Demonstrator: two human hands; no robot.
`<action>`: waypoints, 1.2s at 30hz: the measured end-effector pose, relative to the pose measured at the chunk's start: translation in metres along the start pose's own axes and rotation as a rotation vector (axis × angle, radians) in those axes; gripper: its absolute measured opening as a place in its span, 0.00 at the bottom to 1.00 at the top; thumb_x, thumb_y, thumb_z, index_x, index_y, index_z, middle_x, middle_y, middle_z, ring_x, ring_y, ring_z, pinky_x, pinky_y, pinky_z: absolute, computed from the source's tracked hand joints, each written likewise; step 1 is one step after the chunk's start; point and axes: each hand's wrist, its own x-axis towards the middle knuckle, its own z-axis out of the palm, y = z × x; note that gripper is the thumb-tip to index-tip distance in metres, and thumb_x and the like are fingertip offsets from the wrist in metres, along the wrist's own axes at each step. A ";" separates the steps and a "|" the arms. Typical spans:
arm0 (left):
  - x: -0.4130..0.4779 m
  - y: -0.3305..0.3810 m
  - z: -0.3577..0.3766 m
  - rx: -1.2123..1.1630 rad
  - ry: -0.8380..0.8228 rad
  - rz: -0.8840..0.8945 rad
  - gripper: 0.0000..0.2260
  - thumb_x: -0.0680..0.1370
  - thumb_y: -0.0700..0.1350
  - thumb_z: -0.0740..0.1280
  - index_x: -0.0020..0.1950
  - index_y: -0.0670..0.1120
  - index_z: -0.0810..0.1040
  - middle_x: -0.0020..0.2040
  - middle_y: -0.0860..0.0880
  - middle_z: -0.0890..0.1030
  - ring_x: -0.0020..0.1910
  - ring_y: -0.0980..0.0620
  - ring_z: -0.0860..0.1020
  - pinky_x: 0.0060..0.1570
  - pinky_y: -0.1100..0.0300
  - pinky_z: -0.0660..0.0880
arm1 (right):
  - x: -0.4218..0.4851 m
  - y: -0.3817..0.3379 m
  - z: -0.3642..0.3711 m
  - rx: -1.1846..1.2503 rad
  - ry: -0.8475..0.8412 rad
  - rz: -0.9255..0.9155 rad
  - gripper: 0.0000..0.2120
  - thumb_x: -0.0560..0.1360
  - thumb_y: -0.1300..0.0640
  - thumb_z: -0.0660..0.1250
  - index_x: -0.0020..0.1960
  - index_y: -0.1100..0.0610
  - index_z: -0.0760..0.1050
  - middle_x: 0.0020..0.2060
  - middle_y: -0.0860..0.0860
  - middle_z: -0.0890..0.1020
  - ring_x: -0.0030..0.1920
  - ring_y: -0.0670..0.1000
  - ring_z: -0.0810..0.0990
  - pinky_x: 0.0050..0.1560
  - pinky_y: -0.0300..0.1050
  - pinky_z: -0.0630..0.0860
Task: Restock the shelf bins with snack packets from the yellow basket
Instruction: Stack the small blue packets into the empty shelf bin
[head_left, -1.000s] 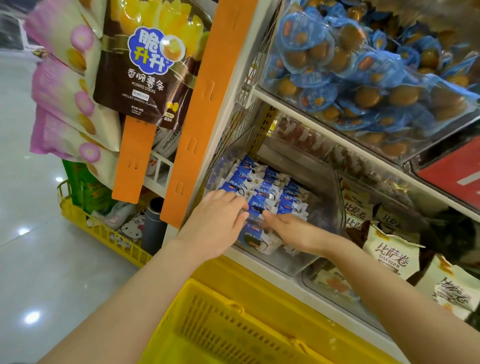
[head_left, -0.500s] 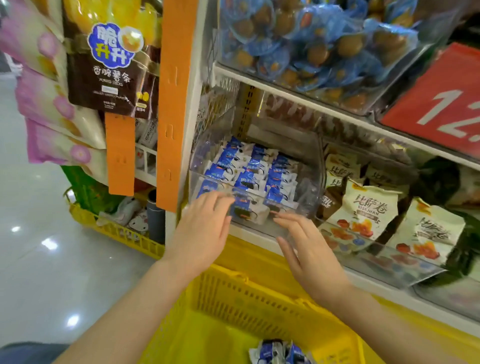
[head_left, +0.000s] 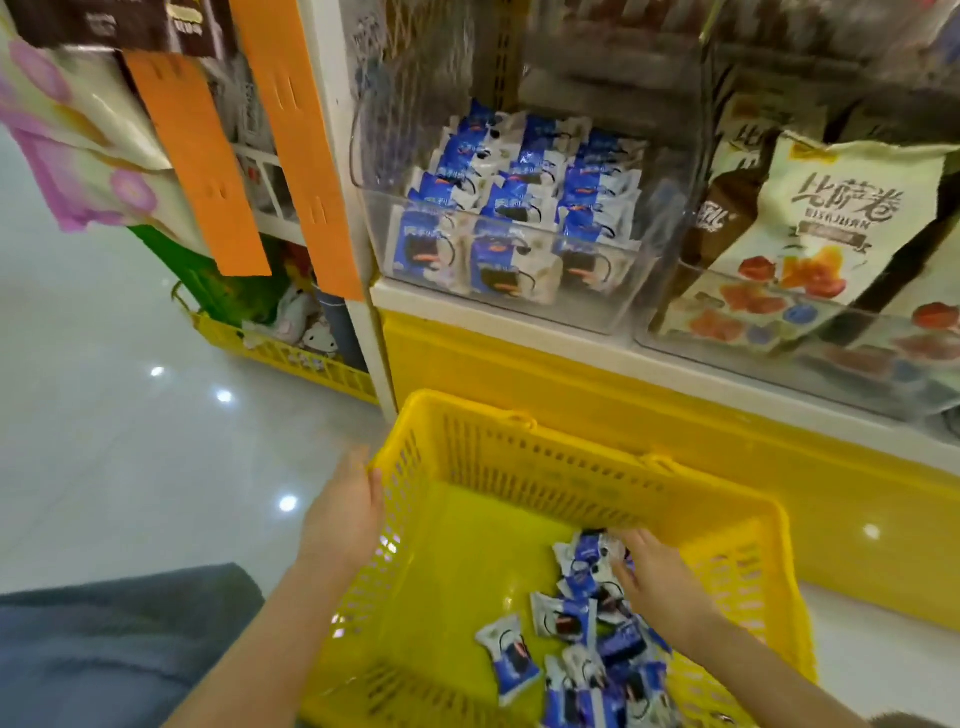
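Reaching hand: the right hand (head_left: 660, 582) is seen low inside the yellow basket (head_left: 519, 452), with its fingers (head_left: 623, 574) laid down on the loose snack packets (head_left: 563, 621)
Right grip: it cannot be told whether a packet is pinched, as the fingertips are blurred against the wrappers
Left hand: the left hand (head_left: 343, 514) is laid against the outside of the basket's left wall, near its far corner
Left grip: the fingers are held fairly straight along the wall and the thumb tip is seen at the rim; nothing is carried
Packets in basket: blue-and-white wrappers are heaped in the near right part of the basket floor
Shelf bin: a clear bin (head_left: 613, 312) is set on the lowest shelf above the basket, and rows of stocked packets (head_left: 524, 197) of the same blue-and-white kind are stood inside it
Neighbouring bin: cream snack bags (head_left: 841, 208) are stood upright just to the right
Shelf side: two orange strips (head_left: 197, 166) are hung to the left of the bin
Floor: a second yellow crate (head_left: 291, 358) is placed on the pale tiles (head_left: 104, 415) by the shelf end
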 end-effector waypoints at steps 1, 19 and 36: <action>0.000 -0.004 0.004 -0.006 -0.020 -0.019 0.14 0.82 0.46 0.52 0.63 0.42 0.69 0.57 0.38 0.77 0.55 0.39 0.75 0.50 0.50 0.70 | 0.003 0.008 0.015 0.025 -0.067 0.029 0.21 0.82 0.50 0.52 0.73 0.52 0.57 0.70 0.48 0.64 0.66 0.47 0.69 0.63 0.40 0.65; 0.004 -0.015 0.029 0.087 0.150 -0.014 0.12 0.81 0.49 0.51 0.50 0.42 0.68 0.43 0.35 0.78 0.42 0.33 0.76 0.35 0.51 0.63 | 0.043 0.022 0.079 0.192 -0.145 0.215 0.08 0.78 0.54 0.64 0.44 0.58 0.76 0.42 0.55 0.76 0.42 0.55 0.77 0.37 0.41 0.70; -0.080 0.044 0.074 -0.339 -0.714 0.262 0.26 0.75 0.52 0.67 0.70 0.50 0.63 0.64 0.52 0.71 0.60 0.59 0.71 0.61 0.63 0.68 | -0.012 -0.061 -0.014 0.361 0.138 -0.363 0.11 0.78 0.50 0.62 0.44 0.55 0.79 0.37 0.47 0.78 0.36 0.46 0.76 0.39 0.41 0.71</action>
